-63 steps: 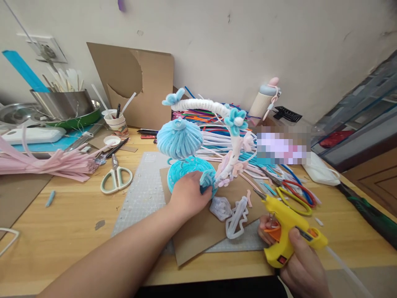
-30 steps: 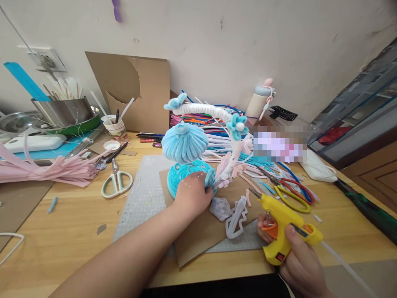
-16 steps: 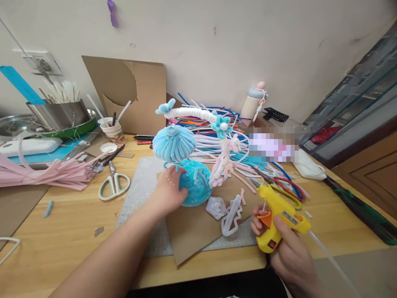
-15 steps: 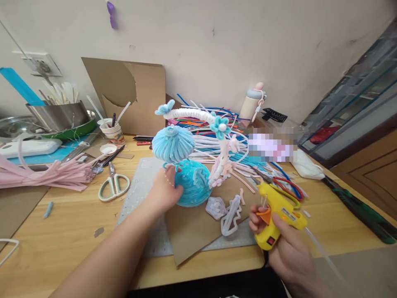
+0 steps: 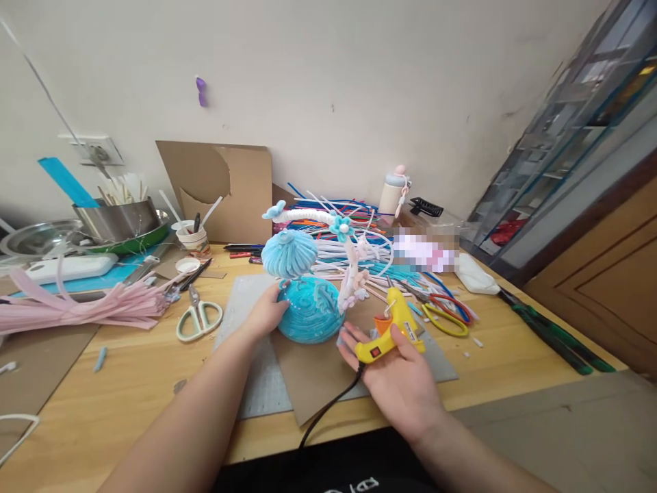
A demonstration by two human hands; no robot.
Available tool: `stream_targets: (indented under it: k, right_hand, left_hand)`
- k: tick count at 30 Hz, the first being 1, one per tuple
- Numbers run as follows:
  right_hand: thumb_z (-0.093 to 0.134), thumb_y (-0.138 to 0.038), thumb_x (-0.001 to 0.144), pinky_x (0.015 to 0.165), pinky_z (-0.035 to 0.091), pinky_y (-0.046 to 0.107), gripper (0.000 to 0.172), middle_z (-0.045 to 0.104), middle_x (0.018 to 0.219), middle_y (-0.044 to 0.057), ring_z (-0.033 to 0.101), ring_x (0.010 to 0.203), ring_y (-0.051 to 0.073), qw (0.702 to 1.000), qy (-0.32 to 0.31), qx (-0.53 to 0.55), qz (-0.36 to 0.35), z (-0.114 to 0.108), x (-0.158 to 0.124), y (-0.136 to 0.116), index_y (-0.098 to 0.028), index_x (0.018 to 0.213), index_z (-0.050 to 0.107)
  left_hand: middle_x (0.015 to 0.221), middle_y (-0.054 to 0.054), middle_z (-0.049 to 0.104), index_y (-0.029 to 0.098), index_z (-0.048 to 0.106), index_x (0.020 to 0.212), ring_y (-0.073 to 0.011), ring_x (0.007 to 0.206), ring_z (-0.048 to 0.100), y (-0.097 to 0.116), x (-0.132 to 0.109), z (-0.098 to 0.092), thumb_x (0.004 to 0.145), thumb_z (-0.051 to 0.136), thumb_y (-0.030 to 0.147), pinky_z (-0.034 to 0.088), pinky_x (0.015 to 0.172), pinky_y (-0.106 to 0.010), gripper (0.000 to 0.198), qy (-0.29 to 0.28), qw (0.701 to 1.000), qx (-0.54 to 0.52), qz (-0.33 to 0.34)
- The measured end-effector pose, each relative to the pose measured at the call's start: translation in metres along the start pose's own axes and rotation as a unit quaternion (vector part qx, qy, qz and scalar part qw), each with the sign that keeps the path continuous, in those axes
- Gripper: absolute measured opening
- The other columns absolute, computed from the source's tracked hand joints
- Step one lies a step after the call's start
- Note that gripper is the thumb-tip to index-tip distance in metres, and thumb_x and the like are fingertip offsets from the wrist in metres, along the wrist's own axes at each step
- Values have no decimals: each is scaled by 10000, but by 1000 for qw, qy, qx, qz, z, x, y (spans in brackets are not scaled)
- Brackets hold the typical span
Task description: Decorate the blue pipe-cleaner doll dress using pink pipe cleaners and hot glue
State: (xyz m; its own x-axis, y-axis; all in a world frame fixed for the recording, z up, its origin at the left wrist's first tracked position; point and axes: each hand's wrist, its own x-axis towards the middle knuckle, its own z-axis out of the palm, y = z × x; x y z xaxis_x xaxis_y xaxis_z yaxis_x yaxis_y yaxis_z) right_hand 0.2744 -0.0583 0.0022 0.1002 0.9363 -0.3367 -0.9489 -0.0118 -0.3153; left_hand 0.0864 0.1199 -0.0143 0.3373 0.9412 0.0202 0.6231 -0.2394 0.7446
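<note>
A blue pipe-cleaner craft (image 5: 311, 316) with a round coiled base stands on a piece of cardboard (image 5: 302, 383). Above the base sits a pleated light-blue dome (image 5: 290, 253), and a white arched stem (image 5: 308, 218) carries blue and pink flowers. My left hand (image 5: 264, 315) grips the base's left side; some fingertips are hidden behind it. In my right hand (image 5: 403, 387) lies a yellow hot glue gun (image 5: 395, 332), held under the thumb with its nozzle pointing away. The fingers of that hand stretch toward the base's lower right edge.
White-handled scissors (image 5: 199, 322) lie left of the grey cutting mat (image 5: 256, 397). Pink pipe cleaners (image 5: 87, 305) are bundled at left. Loose coloured pipe cleaners (image 5: 333, 239), a bottle (image 5: 393, 195) and yellow-handled pliers (image 5: 446, 320) are behind and right. The gun's black cord (image 5: 328, 407) crosses the front.
My right hand has brought the glue gun left, close to the craft, with its palm turned up and fingers extended. My left hand stays on the base. The camera view has tilted upward.
</note>
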Motion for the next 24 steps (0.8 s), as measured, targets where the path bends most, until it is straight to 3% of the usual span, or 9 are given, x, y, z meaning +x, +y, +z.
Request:
stream_targets:
  k: [9,17,24]
  right_hand:
    - [509,-487,835,903,421,550,300,588,1165,80,480,1224,274,999,-18,-51,-2,-1,16,12,-359,1107,504]
    - [516,-474,824,855,453,549,295,588,1169,52,478,1222,262,997,-25,-68,-11,4,36,21,-362,1098,514]
    - [548,-452,823,867,443,559,276,601,1172,34,514,1196,274,998,-27,-62,-5,12,43,24,-367,1086,530]
  left_hand:
    - [1294,-135,551,111,530,1243,-259,1240,469,-14,-21,-6,732,517,145,322,1076,-387,513,25,996,88,22]
    - [1175,-153,572,104,553,1198,-284,1153,510,-5,-81,-14,755,519,242,373,1014,-423,465,77,986,146,-7]
    - [1207,-148,552,129,538,1193,-302,1171,499,-13,-128,-8,782,499,313,388,1002,-469,452,108,984,143,4]
